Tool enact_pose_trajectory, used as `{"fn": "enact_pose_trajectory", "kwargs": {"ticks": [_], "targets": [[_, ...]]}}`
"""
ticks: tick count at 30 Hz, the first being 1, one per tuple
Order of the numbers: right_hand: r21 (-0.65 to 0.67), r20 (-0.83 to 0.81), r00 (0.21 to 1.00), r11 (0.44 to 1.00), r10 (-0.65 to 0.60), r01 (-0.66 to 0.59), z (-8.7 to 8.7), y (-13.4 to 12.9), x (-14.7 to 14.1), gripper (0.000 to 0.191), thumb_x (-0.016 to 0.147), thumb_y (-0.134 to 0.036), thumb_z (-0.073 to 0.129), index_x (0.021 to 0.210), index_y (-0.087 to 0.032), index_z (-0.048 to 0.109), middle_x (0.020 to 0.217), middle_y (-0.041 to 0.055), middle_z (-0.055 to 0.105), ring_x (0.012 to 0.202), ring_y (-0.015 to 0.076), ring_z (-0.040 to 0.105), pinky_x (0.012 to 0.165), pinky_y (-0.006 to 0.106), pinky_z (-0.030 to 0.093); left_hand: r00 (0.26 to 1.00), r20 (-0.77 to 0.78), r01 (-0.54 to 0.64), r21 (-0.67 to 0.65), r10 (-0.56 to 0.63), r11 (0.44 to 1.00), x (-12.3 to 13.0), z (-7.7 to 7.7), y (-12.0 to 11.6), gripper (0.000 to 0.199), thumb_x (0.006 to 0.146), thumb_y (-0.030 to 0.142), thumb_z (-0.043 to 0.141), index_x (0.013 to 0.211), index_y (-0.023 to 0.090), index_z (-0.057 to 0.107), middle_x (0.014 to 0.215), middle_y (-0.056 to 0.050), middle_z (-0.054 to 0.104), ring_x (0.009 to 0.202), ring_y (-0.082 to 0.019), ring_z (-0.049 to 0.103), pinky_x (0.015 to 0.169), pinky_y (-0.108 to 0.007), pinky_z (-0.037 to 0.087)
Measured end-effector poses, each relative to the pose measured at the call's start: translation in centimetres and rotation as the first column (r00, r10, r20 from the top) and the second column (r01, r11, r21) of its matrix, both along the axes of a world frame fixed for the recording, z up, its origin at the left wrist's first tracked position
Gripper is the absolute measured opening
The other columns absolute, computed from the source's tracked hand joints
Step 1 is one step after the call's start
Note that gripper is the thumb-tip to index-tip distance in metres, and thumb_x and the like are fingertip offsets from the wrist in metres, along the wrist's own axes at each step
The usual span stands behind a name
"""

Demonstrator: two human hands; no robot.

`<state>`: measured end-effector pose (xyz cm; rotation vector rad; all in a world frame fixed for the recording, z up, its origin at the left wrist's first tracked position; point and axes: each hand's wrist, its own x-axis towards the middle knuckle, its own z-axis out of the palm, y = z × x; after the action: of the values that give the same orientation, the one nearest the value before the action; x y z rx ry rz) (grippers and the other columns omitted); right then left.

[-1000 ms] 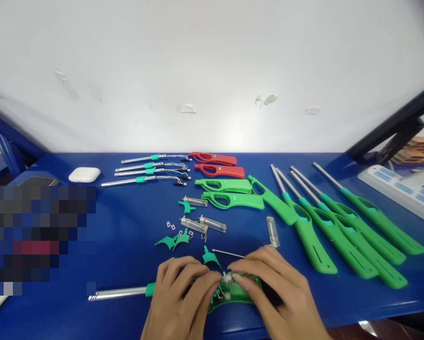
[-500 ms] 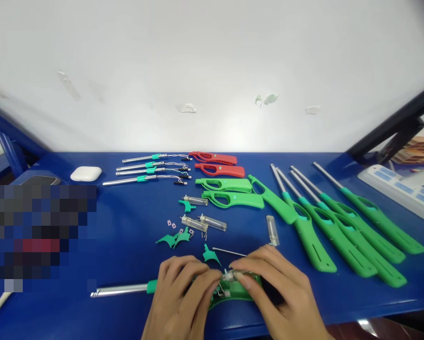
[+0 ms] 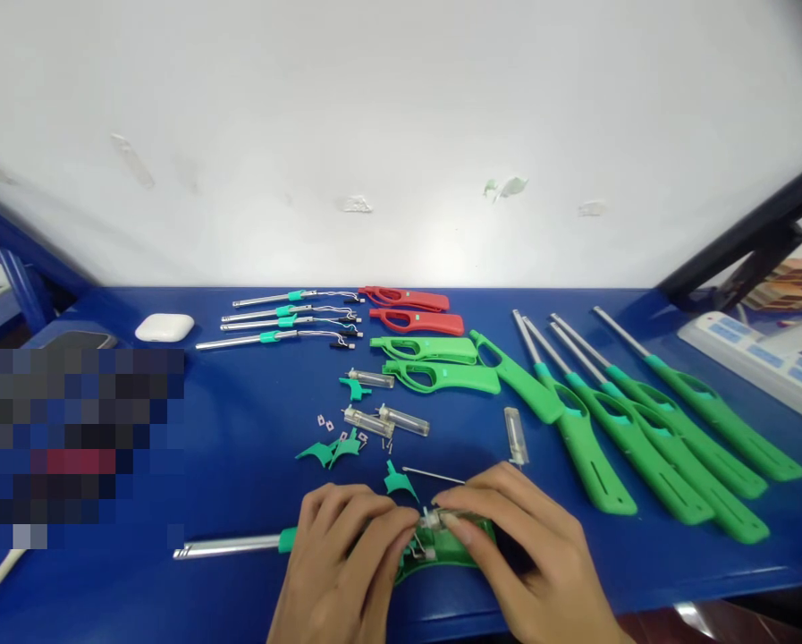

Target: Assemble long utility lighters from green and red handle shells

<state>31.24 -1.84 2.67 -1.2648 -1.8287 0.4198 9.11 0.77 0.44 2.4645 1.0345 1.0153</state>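
Near the table's front edge lies an opened green lighter casing (image 3: 451, 549), its metal tube (image 3: 232, 546) pointing left. My left hand (image 3: 350, 563) is closed over the casing's front part, fingertips pinched beside the tank's valve end; a small part between them may be hidden. My right hand (image 3: 527, 555) pinches a clear fuel tank (image 3: 433, 520) between thumb and fingers, over the casing's hollow. Thin wires and a small metal piece show inside the casing. Just beyond the hands are a teal trigger (image 3: 399, 483) and a thin metal rod (image 3: 434, 475).
Several finished green lighters (image 3: 598, 456) lie to the right, beside a white power strip (image 3: 755, 358). Green casings (image 3: 454, 377), red casings (image 3: 420, 322), wired metal tubes (image 3: 240, 342) and loose fuel tanks (image 3: 407, 422) lie farther back. A white earbud case (image 3: 164, 327) sits left.
Almost nothing differs. Both hands keep their grip at the casing and tank; the whole view has shifted very slightly.
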Motion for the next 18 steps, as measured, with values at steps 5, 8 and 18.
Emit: {"fn": "enact_pose_trajectory", "kwargs": {"ticks": [5,8,18], "targets": [[0.007,0.002,1.0,1.0,-0.002,0.002,-0.19,0.01,0.02,0.016,0.106,-0.016,0.064,0.114,-0.026,0.073,0.095,-0.0009,0.074,0.085,0.014,0.071,0.077,0.027,0.059,1.0,-0.006,0.007,-0.002,-0.007,1.0,-0.04,-0.03,0.02,0.027,0.106,0.002,0.058,0.122,0.022,0.067,0.106,-0.001,0.073,0.1,-0.018,0.063,0.091,-0.035,0.046],[0.019,0.015,1.0,1.0,0.003,-0.004,-0.28,-0.07,0.09,0.016,0.106,-0.016,0.064,0.115,-0.026,0.074,0.096,-0.0005,0.075,0.085,0.0143,0.071,0.077,0.027,0.06,1.0,-0.003,0.016,-0.007,-0.016,1.0,-0.07,0.0,0.02,0.027,0.106,0.002,0.057,0.122,0.022,0.067,0.105,-0.001,0.073,0.099,-0.018,0.063,0.091,-0.034,0.047],[0.067,0.034,0.999,0.997,0.028,-0.03,-0.09,0.31,0.16,0.013,0.106,-0.022,0.069,0.117,-0.025,0.077,0.094,-0.0011,0.078,0.08,0.0129,0.071,0.074,0.026,0.06,0.999,0.03,0.013,0.014,-0.014,1.0,-0.1,-0.18,-0.06,0.029,0.104,-0.001,0.058,0.124,0.019,0.067,0.104,-0.003,0.072,0.098,-0.018,0.063,0.089,-0.035,0.048]]}}
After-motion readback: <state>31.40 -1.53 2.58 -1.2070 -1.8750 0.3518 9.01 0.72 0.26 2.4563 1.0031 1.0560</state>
